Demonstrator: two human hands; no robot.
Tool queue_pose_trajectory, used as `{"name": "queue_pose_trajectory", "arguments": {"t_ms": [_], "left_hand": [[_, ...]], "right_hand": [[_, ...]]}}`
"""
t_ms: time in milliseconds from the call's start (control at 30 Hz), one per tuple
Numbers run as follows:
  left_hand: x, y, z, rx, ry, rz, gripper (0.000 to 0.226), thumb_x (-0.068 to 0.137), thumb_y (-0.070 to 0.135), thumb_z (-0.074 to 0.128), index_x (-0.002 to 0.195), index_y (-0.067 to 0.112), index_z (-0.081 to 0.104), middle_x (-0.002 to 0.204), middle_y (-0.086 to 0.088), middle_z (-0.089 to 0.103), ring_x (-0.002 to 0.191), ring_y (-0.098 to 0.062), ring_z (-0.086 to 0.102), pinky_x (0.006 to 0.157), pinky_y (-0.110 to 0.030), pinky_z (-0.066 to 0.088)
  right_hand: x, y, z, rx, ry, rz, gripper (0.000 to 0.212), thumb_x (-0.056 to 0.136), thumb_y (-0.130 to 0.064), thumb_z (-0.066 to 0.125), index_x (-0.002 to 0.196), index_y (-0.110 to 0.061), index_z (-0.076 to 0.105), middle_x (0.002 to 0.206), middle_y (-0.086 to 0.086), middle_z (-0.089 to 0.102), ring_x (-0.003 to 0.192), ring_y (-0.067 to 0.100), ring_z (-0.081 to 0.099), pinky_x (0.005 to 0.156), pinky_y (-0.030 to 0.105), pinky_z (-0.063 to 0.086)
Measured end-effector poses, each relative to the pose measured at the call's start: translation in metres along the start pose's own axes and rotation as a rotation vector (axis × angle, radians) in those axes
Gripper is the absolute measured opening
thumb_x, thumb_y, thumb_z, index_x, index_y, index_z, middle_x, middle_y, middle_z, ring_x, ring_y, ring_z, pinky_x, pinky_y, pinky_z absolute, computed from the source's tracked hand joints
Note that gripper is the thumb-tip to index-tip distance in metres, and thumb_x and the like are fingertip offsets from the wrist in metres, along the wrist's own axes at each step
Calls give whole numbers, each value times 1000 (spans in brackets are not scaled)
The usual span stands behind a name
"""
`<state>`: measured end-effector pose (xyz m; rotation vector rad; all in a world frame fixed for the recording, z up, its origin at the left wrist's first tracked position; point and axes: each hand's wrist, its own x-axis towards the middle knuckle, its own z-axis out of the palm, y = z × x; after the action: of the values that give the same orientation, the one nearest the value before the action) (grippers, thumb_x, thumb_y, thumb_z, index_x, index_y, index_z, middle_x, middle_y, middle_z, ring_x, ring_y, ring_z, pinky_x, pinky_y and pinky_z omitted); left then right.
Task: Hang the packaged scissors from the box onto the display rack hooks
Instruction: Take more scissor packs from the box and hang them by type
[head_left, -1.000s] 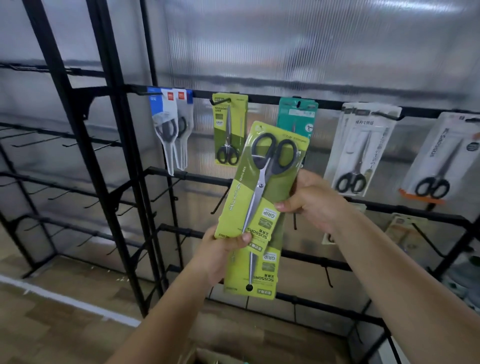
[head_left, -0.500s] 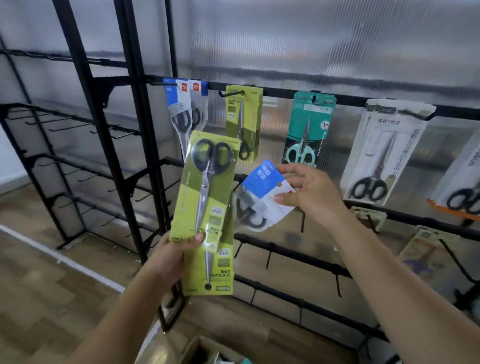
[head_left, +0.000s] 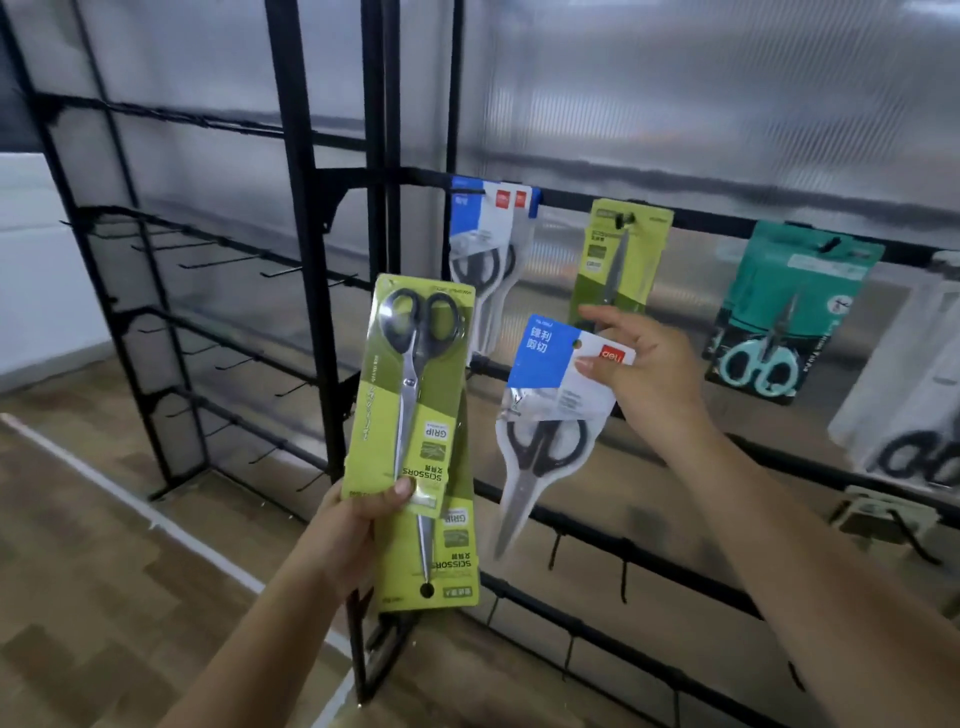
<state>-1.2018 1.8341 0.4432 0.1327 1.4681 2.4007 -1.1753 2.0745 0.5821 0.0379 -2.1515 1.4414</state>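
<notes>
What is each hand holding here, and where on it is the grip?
Left hand: green carded scissors packs, gripped at the lower left edge. Right hand: blue-and-white packaged scissors, pinched at the top corner.

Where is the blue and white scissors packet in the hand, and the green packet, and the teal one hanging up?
Blue and white scissors packet (head_left: 540, 358), head view: blue top corner.
Green scissors packet (head_left: 415, 415), head view: card middle.
Teal hanging scissors packet (head_left: 779, 296), head view: card centre.

Left rack hooks (head_left: 218, 260) bare; top rail (head_left: 571, 200) crowded.
</notes>
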Motion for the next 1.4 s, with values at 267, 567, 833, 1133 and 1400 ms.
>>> {"name": "queue_pose_trajectory", "arguments": {"t_ms": [267, 567, 833, 1133, 1400], "left_hand": [[33, 75, -69, 46, -81, 36, 61, 50, 21, 88, 105, 7, 65, 99, -15, 73, 87, -30, 71, 61, -36, 58], [65, 111, -91, 2, -141, 33, 38, 69, 7, 68, 106, 4, 63, 98, -15, 73, 85, -30, 72, 60, -35, 58], [83, 118, -94, -44, -148, 37, 39, 67, 9, 69, 106, 7, 64, 100, -14, 73, 86, -29, 72, 60, -33, 58], [91, 132, -103, -68, -182, 102, 37, 71, 7, 65, 108, 8, 63, 102, -13, 73, 87, -27, 72, 60, -33, 58], [96, 134, -105, 21, -210, 129, 25, 70, 8, 71, 95, 12, 71, 97, -12, 74, 85, -26, 72, 60, -30, 58]], "right_hand": [[69, -59, 108, -185, 168, -169, 34, 79, -5, 70, 110, -19, 67, 107, -8, 64, 102, 6, 56, 87, 12, 44], [122, -90, 129, -353, 273, -246, 31, 81, -3, 67, 111, -9, 68, 111, 5, 66, 89, 4, 53, 74, -5, 33], [131, -84, 140, -529, 279, -276, 28, 83, -3, 66, 111, -7, 68, 111, 8, 68, 90, 4, 52, 79, -1, 30], [140, -63, 138, -551, 336, -184, 31, 82, -2, 65, 113, -5, 67, 113, 13, 67, 94, 15, 61, 77, 1, 34], [115, -81, 159, -257, 461, -222, 23, 86, -5, 60, 102, -21, 62, 115, -4, 50, 108, 4, 49, 79, 6, 39]]}}
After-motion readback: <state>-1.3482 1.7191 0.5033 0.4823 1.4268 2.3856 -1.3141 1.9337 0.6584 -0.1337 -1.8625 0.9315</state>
